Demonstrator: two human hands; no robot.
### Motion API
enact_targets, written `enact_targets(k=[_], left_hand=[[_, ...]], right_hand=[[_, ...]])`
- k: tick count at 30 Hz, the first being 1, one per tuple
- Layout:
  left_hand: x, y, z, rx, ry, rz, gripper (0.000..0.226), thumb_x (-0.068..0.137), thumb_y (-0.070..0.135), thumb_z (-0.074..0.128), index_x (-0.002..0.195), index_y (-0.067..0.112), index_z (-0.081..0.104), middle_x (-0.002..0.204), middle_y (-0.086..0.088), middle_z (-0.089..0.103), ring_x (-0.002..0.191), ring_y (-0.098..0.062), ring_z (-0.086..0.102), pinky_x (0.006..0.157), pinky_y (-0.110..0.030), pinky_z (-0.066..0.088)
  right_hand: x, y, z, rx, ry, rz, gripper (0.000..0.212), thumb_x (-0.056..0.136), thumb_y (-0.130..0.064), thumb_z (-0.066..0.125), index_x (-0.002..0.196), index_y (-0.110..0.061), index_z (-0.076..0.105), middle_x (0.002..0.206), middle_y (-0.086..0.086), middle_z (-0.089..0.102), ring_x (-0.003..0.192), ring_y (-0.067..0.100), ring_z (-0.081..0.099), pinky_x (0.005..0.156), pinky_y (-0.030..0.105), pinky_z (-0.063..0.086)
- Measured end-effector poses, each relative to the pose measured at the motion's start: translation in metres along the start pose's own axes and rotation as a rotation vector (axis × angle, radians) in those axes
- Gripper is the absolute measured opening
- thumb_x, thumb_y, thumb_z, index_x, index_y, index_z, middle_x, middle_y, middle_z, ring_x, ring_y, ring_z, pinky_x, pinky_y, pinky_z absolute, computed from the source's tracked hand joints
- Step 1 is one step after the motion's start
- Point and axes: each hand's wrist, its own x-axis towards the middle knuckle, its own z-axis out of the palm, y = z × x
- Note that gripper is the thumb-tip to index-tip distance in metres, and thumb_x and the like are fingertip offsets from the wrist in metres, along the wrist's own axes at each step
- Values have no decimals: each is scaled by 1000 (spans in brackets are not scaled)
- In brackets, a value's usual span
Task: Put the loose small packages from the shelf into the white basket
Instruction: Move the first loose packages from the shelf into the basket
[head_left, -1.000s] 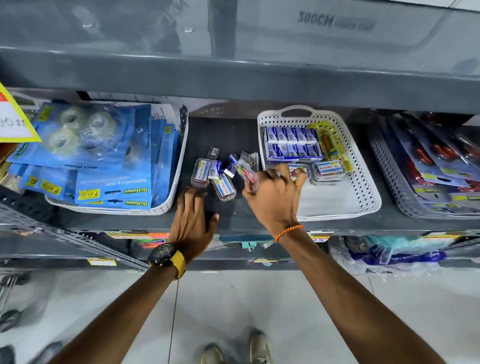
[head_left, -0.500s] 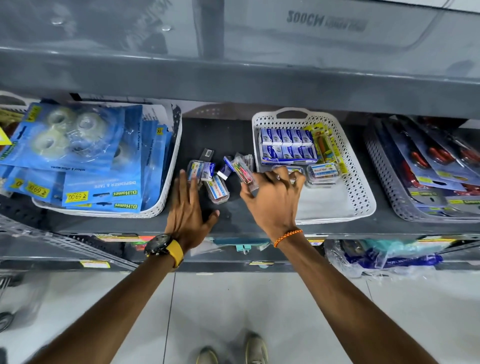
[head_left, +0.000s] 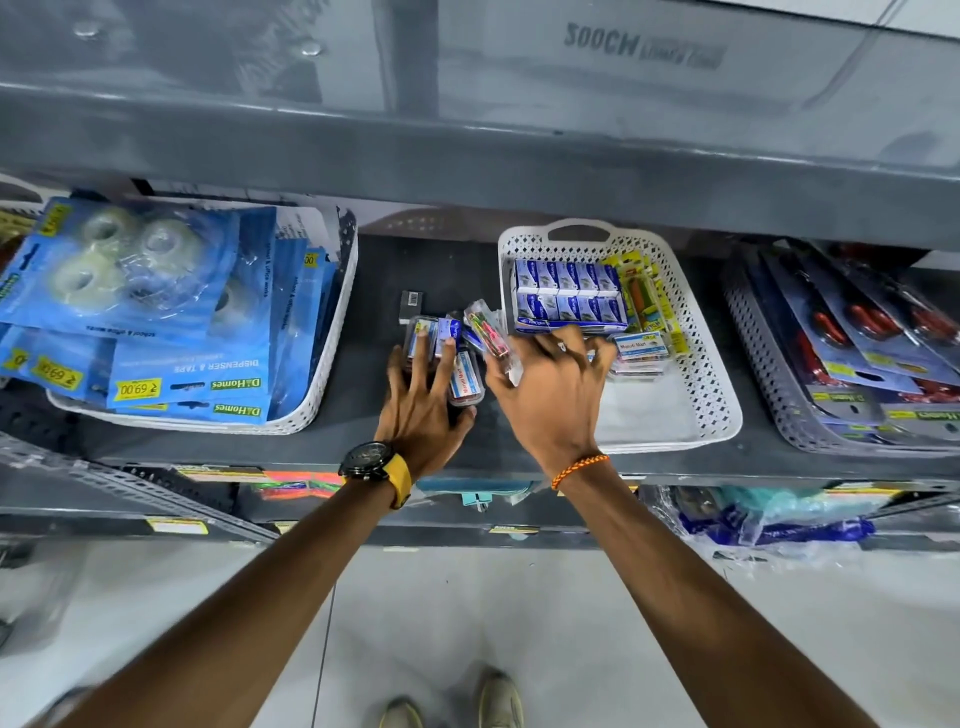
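- The grey metal shelf (head_left: 363, 431) runs across the whole view, with another grey shelf board above it and a lower tier below.
- A white bin on the left (head_left: 332, 374) is stacked with blue tape packs (head_left: 156, 291) bearing yellow price stickers.
- A perforated tray on the right (head_left: 753, 364) holds carded tools with red handles.
- The white basket (head_left: 711, 384) sits on the shelf right of centre, handle toward the back; its rear half holds a block of blue-and-white boxes (head_left: 569, 296), a yellow carded item and small labelled cases, while the front half is bare.
- The right hand (head_left: 550, 395), with an orange cord at the wrist, reaches over the basket's left rim, fingers spread; its thumb and forefinger pinch a clear packet with pink contents (head_left: 491, 335) just left of the rim.
- The left hand (head_left: 423, 405), with a black watch on a yellow strap, lies flat with fingers splayed on the loose small packages (head_left: 452, 358) clustered on the dark shelf just left of the basket; nothing is clasped.
- A small dark box with a barcode (head_left: 412, 304) lies apart behind the cluster.
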Motion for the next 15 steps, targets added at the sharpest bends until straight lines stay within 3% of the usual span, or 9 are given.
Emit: enact_targets(k=[4, 7, 10, 15], left_hand=[[-4, -9, -4, -12, 42, 56, 98, 86, 57, 53, 162, 13, 11, 169, -23, 4, 154, -48, 7, 123, -63, 12], [-13, -23, -8, -34, 70, 13, 113, 83, 66, 58, 161, 8, 2, 170, -16, -4, 156, -42, -1, 124, -59, 12], [-20, -38, -10, 22, 51, -49, 121, 80, 82, 46, 160, 5, -1, 170, -16, -5, 157, -37, -1, 125, -55, 13], [-20, -47, -8, 114, -2, -55, 124, 77, 90, 30, 159, -1, 9, 169, -22, 3, 157, -34, 2, 127, -52, 4]], right_hand=[[1, 1, 1, -19, -33, -23, 34, 88, -52, 58, 97, -24, 76, 88, -7, 75, 97, 22, 58, 86, 41, 31], [0, 2, 1, 73, 16, -35, 31, 84, -47, 67, 99, -22, 77, 89, -4, 76, 95, 25, 62, 80, 36, 43], [-2, 3, 0, 175, 96, -34, 31, 86, -44, 70, 103, -19, 78, 95, -3, 77, 95, 23, 66, 69, 32, 54], [-16, 17, -5, 183, 302, -20, 27, 88, -42, 73, 101, -20, 79, 94, -6, 75, 81, 21, 66, 55, 28, 49]])
